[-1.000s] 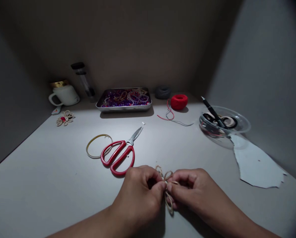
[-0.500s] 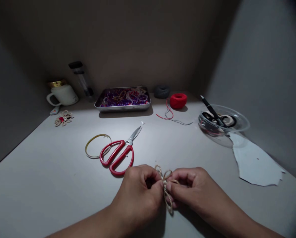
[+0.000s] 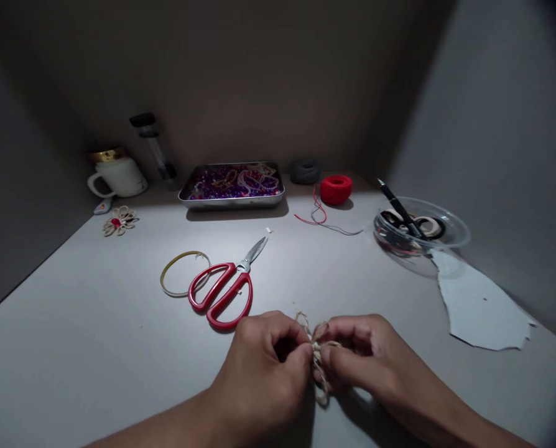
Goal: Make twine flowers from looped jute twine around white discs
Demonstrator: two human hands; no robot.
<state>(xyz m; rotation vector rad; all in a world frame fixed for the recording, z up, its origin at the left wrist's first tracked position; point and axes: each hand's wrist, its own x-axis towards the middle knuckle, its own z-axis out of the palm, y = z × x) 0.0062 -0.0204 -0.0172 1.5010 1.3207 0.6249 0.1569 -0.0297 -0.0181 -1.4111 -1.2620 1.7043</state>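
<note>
A looped twine flower is pinched between both hands near the front of the table. My left hand grips its middle from the left with thumb and forefinger. From the right, my right hand holds it close to the same spot, fingers curled behind it. Loops of beige twine stick out above and below the fingertips; the fingers cover part of the centre. Just beyond my left hand lie red-handled scissors, their blades almost closed and pointing away.
A hoop touches the scissors. Behind are a bead tray, red thread, grey thread, a mug and a finished-looking twine flower. At right, a plastic bowl holds a pen, beside white card.
Both hands and the twine flower have shifted slightly to the right. The flower has turned a little between the fingers, and both hands still grip it.
</note>
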